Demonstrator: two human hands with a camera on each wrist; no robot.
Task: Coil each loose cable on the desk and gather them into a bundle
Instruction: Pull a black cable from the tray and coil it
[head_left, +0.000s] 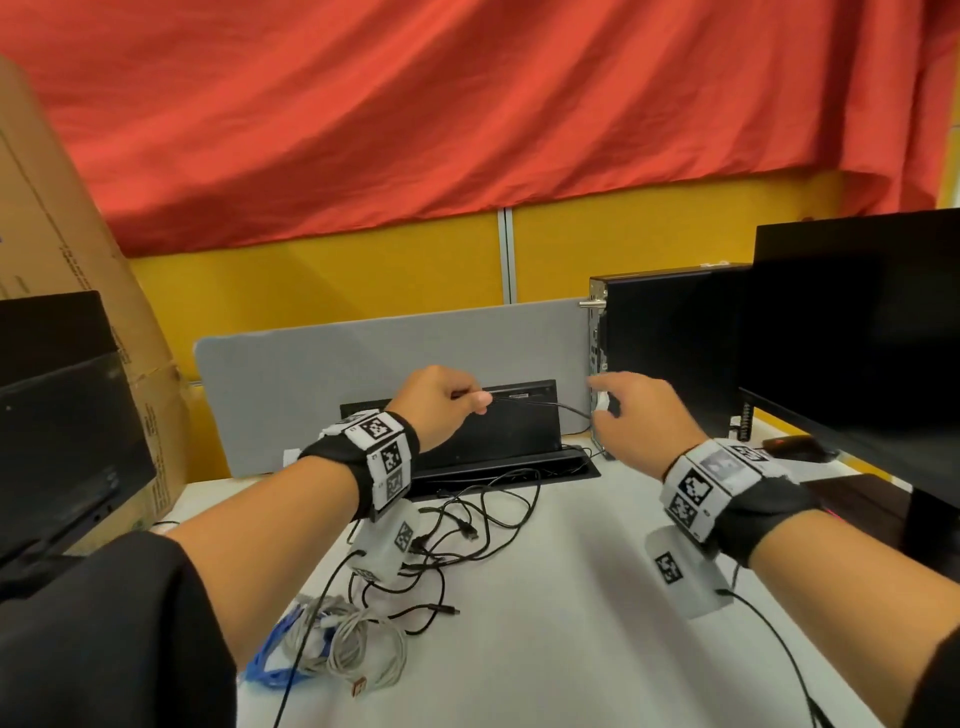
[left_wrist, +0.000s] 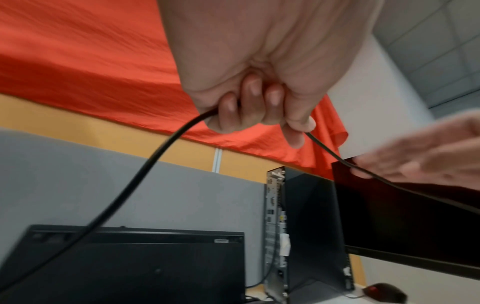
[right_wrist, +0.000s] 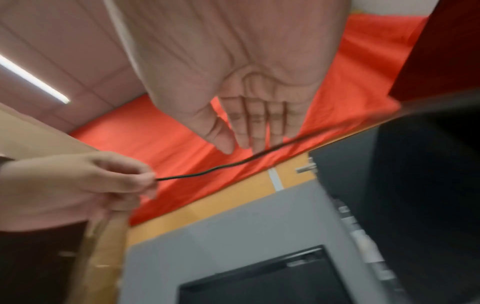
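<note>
Nearest on the white desk top (head_left: 597, 597) lie a coiled pale grey cable (head_left: 363, 649) and a coiled blue cable (head_left: 270, 660), touching each other near the front left edge; judged from that, part of the job is done. Just beyond them a tangle of thin black cables (head_left: 467, 530) sprawls loose, and this is where trouble could start: if the raised cable runs down into that tangle, pulling it could drag the knot along or tighten it. Above the tangle the left hand (left_wrist: 262, 98) has its fingers curled round a thin black cable (left_wrist: 145, 170), one strand hanging down and left, the other running right towards the right hand (right_wrist: 244, 115). That hand is flat, fingers straight, with the strand crossing at its fingertips; whether it touches them is unclear, and it grasps nothing. So the strand could slip off and no loop would form. Farther back, the strand passes close to the upright black computer tower (head_left: 670, 353) and the dark monitor (head_left: 852, 322); the free end, which I cannot see, could catch there. The upright grey felt panel (head_left: 322, 374) stands behind.
</note>
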